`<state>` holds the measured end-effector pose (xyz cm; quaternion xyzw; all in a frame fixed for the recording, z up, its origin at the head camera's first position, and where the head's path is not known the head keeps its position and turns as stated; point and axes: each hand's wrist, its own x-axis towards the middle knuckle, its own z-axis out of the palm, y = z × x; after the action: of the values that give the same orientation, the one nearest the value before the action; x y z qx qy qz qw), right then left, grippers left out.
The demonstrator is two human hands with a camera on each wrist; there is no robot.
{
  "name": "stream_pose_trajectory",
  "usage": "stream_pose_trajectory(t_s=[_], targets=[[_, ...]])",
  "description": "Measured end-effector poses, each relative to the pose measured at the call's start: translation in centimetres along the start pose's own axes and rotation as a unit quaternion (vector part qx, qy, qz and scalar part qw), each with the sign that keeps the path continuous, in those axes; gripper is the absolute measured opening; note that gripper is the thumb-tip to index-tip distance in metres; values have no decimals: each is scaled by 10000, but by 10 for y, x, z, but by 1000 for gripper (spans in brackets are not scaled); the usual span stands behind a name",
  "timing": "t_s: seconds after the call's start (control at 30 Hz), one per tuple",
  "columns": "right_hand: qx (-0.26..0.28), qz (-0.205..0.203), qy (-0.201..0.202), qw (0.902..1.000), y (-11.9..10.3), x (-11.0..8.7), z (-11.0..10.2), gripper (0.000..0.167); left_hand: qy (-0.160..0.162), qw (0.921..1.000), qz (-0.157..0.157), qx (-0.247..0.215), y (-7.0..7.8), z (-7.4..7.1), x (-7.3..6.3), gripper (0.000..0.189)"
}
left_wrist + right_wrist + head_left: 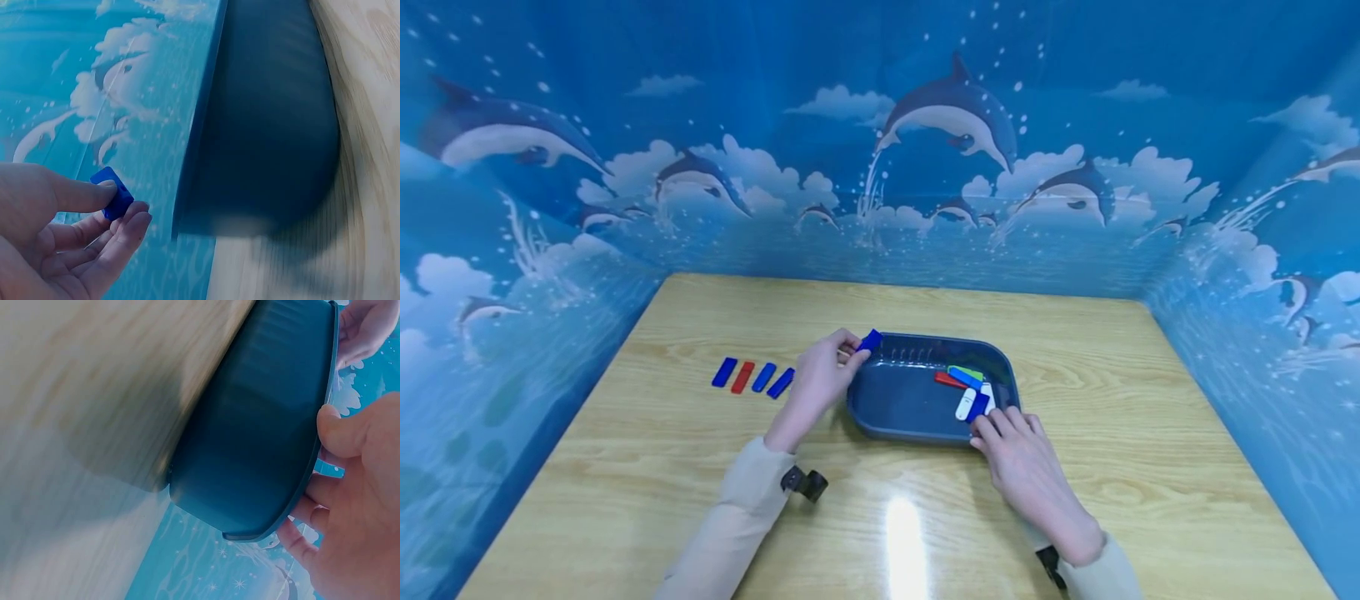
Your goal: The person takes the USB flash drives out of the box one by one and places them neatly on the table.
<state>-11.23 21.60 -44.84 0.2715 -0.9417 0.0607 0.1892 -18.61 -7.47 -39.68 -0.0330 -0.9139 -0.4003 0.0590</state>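
My left hand (825, 377) pinches a blue USB flash drive (870, 340) between thumb and fingers, over the far left corner of the dark blue tray (917, 435). The left wrist view shows that same drive (113, 195) held at the fingertips, beside the tray wall (269, 125). At the tray's near right corner, my right hand (1026, 467) grips the rim. In the right wrist view its thumb (340, 432) lies at the rim and the other fingers are partly hidden behind it. Inside the tray by those fingers lie several flash drives, including a white one (966, 405) and a red one (950, 380).
Left of the tray, a row of sticks lies on the wooden table (647, 467): a dark blue one (724, 372), a red one (742, 377), a lighter blue one (763, 377) and another blue one (781, 383). A dolphin-print curtain (880, 225) surrounds the table's back and sides.
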Motion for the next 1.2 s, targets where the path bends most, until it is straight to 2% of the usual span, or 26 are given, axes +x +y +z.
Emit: stream_pose_trajectory(t_s=[0.1, 0.2, 0.4, 0.7, 0.83, 1.0, 1.2], targets=[[13, -19, 29, 10000, 0, 0, 0, 10, -19, 9998, -192, -72, -11, -12, -3, 21], [16, -44, 52, 10000, 0, 0, 1, 10, 92, 9997, -201, -73, -25, -25, -7, 22], [7, -36, 30, 10000, -1, 1, 1, 10, 376, 9989, -257, 81, -59, -54, -18, 27], [-10, -126, 92, 9999, 0, 0, 1, 10, 721, 9949, -570, 423, -106, -99, -35, 31], [-6, -101, 70, 9999, 0, 0, 1, 10, 494, 9937, -842, 544, -122, -112, -44, 36], [17, -61, 27, 10000, 0, 1, 0, 10, 219, 9889, -1223, 813, -139, -119, -54, 40], [64, -49, 23, 10000, 1, 2, 0, 8, -263, 9807, -1580, 1123, -151, -125, -62, 39]])
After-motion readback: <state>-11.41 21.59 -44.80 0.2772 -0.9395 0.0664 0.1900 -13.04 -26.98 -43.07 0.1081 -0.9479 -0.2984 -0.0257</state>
